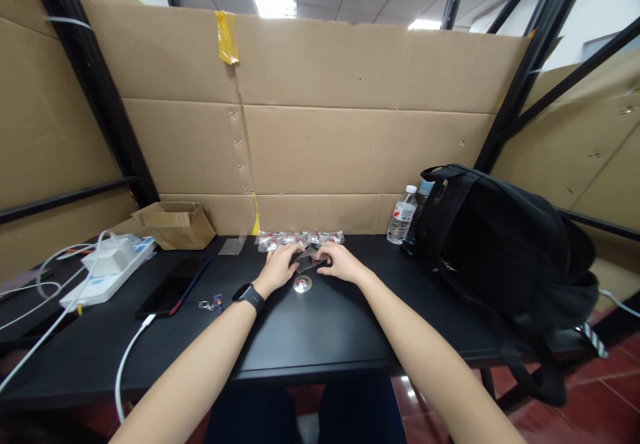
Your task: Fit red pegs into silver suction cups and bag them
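Between my two hands is a small clear plastic bag (307, 259), with a bit of red showing near its right end. My left hand (279, 267) pinches the bag's left side, and a dark watch sits on that wrist. My right hand (341, 262) has its fingers closed on the right side. Just below the bag, a round silvery disc (302, 285) lies flat on the black table. Behind my hands runs a row of several clear-wrapped shiny pieces (300, 238). What exactly is inside the bag is too small to tell.
A keychain (218, 304), a phone (173, 287) on a white cable, a power strip (110, 271) and a small cardboard box (175, 224) are on the left. Right are a water bottle (402, 215) and a black backpack (505, 257). A cardboard wall (320, 144) stands behind.
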Available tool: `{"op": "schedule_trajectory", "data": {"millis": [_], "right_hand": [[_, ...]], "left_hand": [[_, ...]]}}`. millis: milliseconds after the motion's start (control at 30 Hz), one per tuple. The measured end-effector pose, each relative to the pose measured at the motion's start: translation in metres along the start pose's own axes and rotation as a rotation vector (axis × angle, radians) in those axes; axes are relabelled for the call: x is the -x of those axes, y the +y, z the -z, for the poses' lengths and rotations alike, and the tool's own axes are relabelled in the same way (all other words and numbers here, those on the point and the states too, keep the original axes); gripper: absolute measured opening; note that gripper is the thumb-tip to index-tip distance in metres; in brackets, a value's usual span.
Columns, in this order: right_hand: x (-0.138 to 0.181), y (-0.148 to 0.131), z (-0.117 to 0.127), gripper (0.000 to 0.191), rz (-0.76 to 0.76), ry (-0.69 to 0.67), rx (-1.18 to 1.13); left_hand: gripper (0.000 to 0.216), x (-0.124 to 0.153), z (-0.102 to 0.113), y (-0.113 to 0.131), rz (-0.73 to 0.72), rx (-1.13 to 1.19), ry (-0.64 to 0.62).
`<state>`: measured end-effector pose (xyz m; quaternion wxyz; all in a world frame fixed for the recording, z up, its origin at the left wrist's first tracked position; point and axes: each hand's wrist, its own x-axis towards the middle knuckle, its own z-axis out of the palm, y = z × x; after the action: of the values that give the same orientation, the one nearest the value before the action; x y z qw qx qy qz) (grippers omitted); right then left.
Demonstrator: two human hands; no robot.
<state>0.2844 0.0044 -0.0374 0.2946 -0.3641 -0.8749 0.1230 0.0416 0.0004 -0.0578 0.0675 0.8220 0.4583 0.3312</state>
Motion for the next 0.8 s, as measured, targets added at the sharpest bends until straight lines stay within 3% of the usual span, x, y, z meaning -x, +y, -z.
{"op": "schedule_trajectory", "data": {"millis": [133, 333, 600, 733, 800], "right_hand": [[-0.001, -0.006, -0.002, 0.007, -0.033, -0.008, 0.084], [0.001, -0.001, 0.012, 0.003, -0.045, 0.042, -0.055], [-0.003, 0.015, -0.005, 0.014, -0.309, 0.121, -0.418], [-0.001, 0.015, -0.012, 0.041, -0.371, 0.116, -0.349], [-0.001, 0.011, -0.012, 0.039, -0.316, 0.081, -0.247]], "left_hand": [[0.016, 0.0, 0.004, 0.004, -0.004, -0.07, -0.032], [0.019, -0.004, 0.008, 0.004, -0.042, 0.077, 0.031], [0.022, -0.002, 0.003, 0.003, 0.11, 0.336, 0.04], [0.033, 0.0, 0.001, 0.007, 0.167, 0.265, 0.005], [0.026, 0.0, 0.001, 0.011, 0.158, 0.189, -0.021]]}}
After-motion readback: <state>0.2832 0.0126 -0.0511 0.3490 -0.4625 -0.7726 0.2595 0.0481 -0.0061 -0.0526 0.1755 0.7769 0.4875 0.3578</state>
